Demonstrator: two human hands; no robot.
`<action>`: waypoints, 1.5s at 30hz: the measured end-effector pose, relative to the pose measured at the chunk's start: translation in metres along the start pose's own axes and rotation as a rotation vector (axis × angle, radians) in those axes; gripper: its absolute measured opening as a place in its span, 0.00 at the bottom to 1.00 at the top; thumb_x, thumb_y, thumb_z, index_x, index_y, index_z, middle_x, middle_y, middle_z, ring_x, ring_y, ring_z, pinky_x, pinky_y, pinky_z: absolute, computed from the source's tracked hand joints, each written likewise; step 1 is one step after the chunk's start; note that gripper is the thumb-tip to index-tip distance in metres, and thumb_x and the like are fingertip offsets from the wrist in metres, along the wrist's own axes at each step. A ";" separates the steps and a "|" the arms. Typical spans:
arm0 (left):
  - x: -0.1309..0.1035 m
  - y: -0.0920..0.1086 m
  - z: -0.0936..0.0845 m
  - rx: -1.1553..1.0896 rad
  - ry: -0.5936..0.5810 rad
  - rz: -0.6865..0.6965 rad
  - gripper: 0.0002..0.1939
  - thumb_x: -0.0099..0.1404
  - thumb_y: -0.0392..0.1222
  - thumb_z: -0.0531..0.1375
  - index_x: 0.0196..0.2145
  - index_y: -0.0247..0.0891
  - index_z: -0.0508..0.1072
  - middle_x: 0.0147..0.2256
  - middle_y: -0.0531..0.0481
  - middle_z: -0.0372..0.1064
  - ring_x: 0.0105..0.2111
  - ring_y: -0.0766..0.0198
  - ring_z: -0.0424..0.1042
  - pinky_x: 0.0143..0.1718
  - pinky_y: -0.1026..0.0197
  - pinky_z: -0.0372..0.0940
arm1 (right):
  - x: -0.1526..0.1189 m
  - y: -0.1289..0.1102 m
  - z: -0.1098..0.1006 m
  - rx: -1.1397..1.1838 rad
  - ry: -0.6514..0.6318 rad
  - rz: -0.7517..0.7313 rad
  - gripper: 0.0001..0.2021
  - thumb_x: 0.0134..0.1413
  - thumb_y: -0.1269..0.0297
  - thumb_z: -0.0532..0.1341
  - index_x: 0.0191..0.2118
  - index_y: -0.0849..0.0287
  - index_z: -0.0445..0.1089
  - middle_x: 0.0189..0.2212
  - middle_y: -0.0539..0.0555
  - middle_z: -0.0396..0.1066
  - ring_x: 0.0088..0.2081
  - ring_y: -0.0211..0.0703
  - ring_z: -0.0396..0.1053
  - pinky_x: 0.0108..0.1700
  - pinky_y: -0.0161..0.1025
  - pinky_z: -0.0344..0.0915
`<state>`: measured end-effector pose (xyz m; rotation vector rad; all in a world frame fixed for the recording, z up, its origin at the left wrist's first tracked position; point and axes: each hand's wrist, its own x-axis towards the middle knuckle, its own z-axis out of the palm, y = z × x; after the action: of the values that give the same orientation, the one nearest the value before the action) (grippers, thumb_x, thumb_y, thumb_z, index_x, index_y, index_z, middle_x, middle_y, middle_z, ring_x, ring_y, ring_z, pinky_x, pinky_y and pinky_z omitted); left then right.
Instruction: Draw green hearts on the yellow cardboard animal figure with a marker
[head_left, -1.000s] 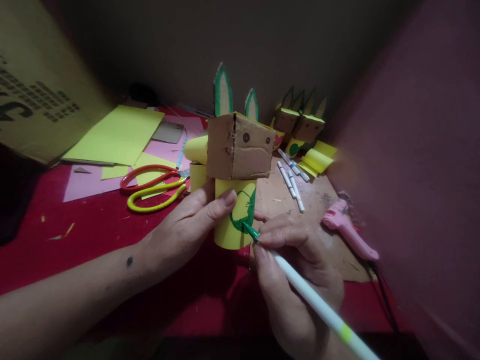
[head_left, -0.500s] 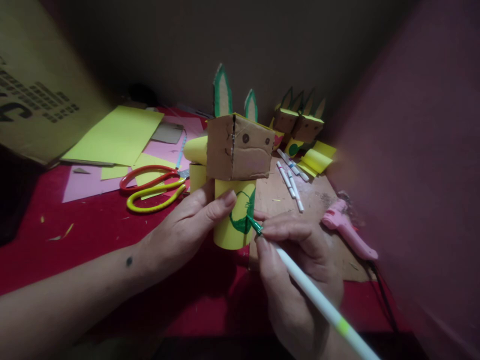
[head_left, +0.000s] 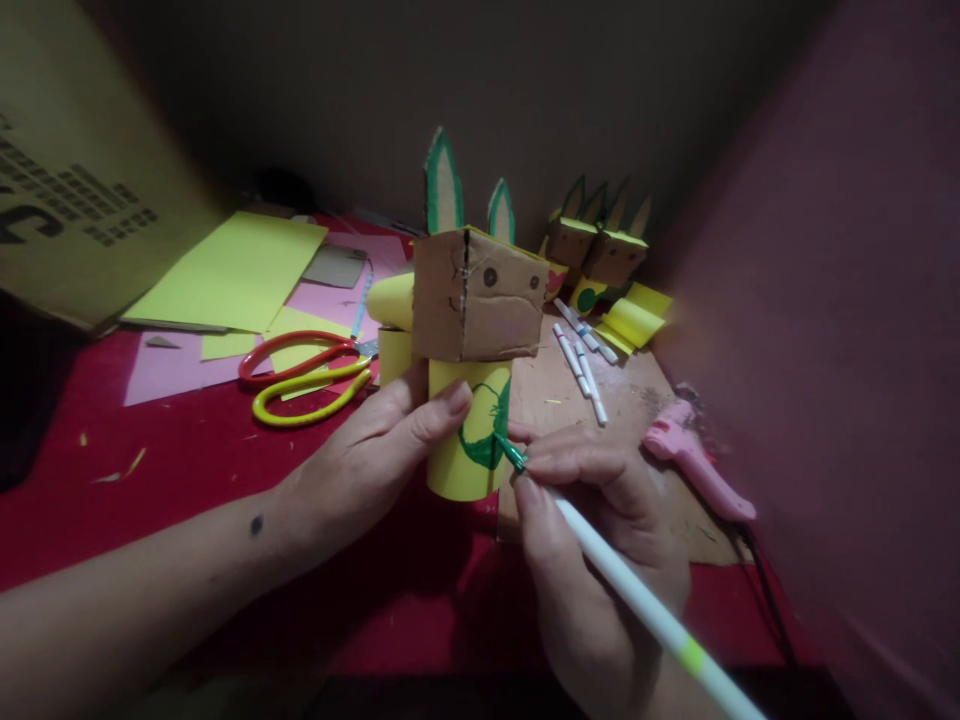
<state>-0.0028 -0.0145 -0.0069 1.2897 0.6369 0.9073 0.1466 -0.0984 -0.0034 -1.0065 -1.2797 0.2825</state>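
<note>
A craft figure stands at the centre: a brown cardboard box head point(head_left: 480, 295) with dot eyes and two green-edged ears sits on a yellow paper tube point(head_left: 465, 450). My left hand point(head_left: 379, 455) wraps the tube from the left, thumb on its front. My right hand point(head_left: 592, 540) holds a white marker point(head_left: 637, 600) with a green tip. The tip touches a green drawn patch point(head_left: 487, 430) on the tube's right side.
Red-and-yellow scissors point(head_left: 307, 375) lie to the left on the red cloth. Yellow and pink paper sheets point(head_left: 232, 270) lie behind them. Several white markers point(head_left: 581, 355), a pink glue gun point(head_left: 694, 460) and two similar cardboard figures point(head_left: 600, 250) stand to the right.
The marker tip has shifted slightly up and right along the green patch. My left hand and the figure have stayed still.
</note>
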 end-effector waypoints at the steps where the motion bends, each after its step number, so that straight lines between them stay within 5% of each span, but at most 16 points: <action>1: 0.000 -0.001 -0.001 -0.009 -0.007 0.004 0.24 0.72 0.53 0.64 0.60 0.41 0.77 0.58 0.45 0.78 0.64 0.39 0.71 0.63 0.49 0.69 | 0.000 0.000 0.000 -0.007 0.007 0.000 0.12 0.56 0.80 0.64 0.36 0.52 0.73 0.32 0.44 0.77 0.38 0.33 0.81 0.45 0.29 0.78; 7: -0.002 -0.003 -0.003 -0.085 -0.062 0.015 0.22 0.76 0.48 0.61 0.64 0.42 0.73 0.63 0.47 0.75 0.66 0.43 0.69 0.66 0.50 0.65 | 0.001 0.000 0.002 -0.032 0.006 -0.006 0.11 0.57 0.79 0.64 0.36 0.52 0.72 0.31 0.43 0.76 0.37 0.33 0.80 0.44 0.29 0.77; 16: 0.000 -0.003 -0.001 -0.053 -0.027 -0.029 0.30 0.73 0.60 0.64 0.65 0.43 0.72 0.60 0.44 0.78 0.61 0.42 0.75 0.61 0.49 0.70 | 0.004 0.002 0.000 -0.011 0.003 -0.034 0.10 0.56 0.79 0.65 0.34 0.53 0.73 0.32 0.43 0.78 0.39 0.30 0.81 0.46 0.25 0.77; 23: -0.002 0.000 0.001 -0.078 -0.048 -0.030 0.31 0.73 0.60 0.64 0.67 0.44 0.71 0.60 0.46 0.78 0.61 0.45 0.74 0.61 0.52 0.69 | 0.000 0.000 0.001 -0.002 0.000 0.060 0.10 0.59 0.77 0.65 0.37 0.52 0.74 0.33 0.45 0.77 0.38 0.37 0.81 0.46 0.37 0.80; 31: -0.001 -0.001 0.000 -0.027 -0.008 -0.041 0.34 0.71 0.62 0.64 0.68 0.47 0.70 0.57 0.45 0.80 0.59 0.43 0.77 0.59 0.49 0.71 | 0.005 0.001 -0.003 0.013 -0.025 -0.034 0.12 0.56 0.80 0.65 0.34 0.53 0.74 0.31 0.47 0.78 0.38 0.39 0.82 0.44 0.37 0.81; 45: -0.001 -0.001 -0.001 -0.016 -0.003 -0.012 0.28 0.72 0.59 0.64 0.64 0.46 0.75 0.57 0.46 0.79 0.59 0.46 0.77 0.59 0.53 0.72 | 0.004 0.000 0.001 -0.020 0.003 -0.020 0.11 0.56 0.79 0.65 0.35 0.53 0.74 0.32 0.46 0.79 0.37 0.38 0.82 0.42 0.35 0.80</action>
<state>-0.0034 -0.0147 -0.0084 1.2717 0.6338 0.8987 0.1470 -0.0959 -0.0007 -1.0100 -1.2917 0.2532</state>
